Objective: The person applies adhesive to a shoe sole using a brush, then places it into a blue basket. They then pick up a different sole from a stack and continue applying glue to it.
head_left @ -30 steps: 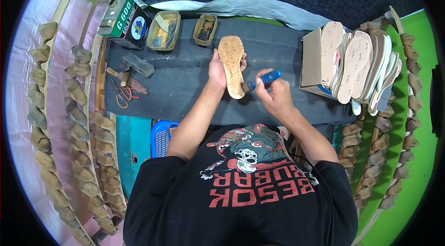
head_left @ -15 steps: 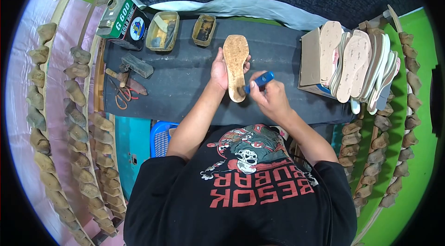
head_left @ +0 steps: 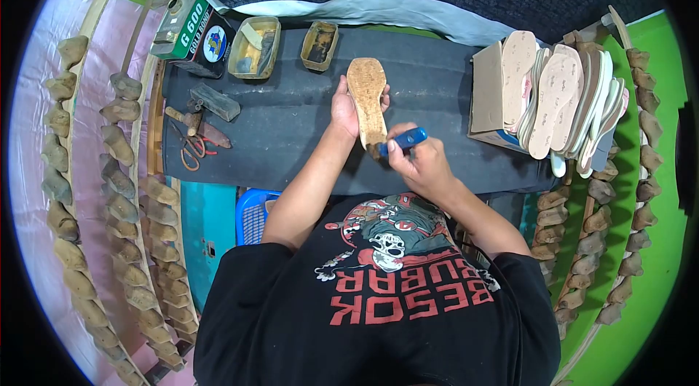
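Observation:
My left hand (head_left: 344, 109) holds a tan, shoe-shaped insole (head_left: 366, 84) from beneath, its thumb along the left edge and fingertips showing at the right edge. The wide end points away from me and the narrow heel end toward me. My right hand (head_left: 424, 164) is closed round the blue handle of a brush (head_left: 408, 139). The dark bristles touch the heel end of the insole and cover part of it. The insole's face looks mottled brown.
On the dark worktable (head_left: 291, 146) stand a green G 600 can (head_left: 191, 35), a larger tub (head_left: 254, 49) and a smaller tub (head_left: 320, 45). Scissors (head_left: 192, 149) and tools lie at left. A box of insoles (head_left: 488, 95) stands at right. Racks of shoe lasts (head_left: 65, 189) flank both sides.
My right hand has moved slightly toward me, taking the brush to the very end of the heel. The insole has shifted a little with my left hand.

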The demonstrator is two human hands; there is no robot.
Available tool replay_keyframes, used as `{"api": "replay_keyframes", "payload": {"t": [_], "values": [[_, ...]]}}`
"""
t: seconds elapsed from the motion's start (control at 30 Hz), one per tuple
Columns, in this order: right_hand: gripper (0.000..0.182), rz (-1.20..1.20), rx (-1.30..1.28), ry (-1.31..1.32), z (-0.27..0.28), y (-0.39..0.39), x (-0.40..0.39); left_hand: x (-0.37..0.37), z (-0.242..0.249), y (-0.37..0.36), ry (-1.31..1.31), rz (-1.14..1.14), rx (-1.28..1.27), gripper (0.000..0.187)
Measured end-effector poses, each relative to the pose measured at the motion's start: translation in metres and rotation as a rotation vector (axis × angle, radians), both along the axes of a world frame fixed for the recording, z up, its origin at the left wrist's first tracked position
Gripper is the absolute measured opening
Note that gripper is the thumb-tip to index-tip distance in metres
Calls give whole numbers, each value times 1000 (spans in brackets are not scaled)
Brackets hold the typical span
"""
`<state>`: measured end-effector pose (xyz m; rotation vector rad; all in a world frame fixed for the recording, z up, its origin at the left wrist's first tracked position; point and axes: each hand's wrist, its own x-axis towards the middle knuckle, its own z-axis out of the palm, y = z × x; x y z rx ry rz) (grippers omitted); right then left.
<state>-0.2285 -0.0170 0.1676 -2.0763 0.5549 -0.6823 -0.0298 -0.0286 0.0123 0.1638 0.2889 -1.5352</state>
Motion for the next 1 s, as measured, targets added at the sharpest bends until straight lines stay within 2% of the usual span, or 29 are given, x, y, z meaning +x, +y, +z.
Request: {"api": "replay_keyframes", "payload": {"t": [0.1, 0.13, 0.23, 0.27, 0.4, 0.53, 0.63, 0.67, 0.87, 1.0], "values": [[9, -26, 65, -53, 6, -1, 3, -3, 3, 2, 5, -17, 30, 74], [12, -18, 5, -67, 7, -7, 4, -5, 4, 2, 13, -28, 38, 75], [12, -80, -1, -101, -13, -27, 14, -8, -9, -1, -67, -26, 5, 76], [14, -69, 92, -29, -14, -29, 12, -7, -12, 0, 1, -39, -15, 76], [15, 63, -86, -11, -3, -14, 5, -6, -16, 0, 35, -50, -19, 75], [17, 116, -184, -6, -4, -8, 1, -2, -23, 2, -76, -36, 35, 75], [17, 112, -223, -101, -8, -20, 11, -3, -24, 2, -187, -55, 89, 75], [17, 111, -192, -14, -6, -24, 12, -4, -24, 1, -177, -46, 98, 75], [14, 164, -183, 16, 3, -13, 2, -3, -10, -1, -121, 10, 162, 77], [13, 59, -105, 25, 2, -22, -10, 0, -7, 3, -115, 38, 151, 77]]}}
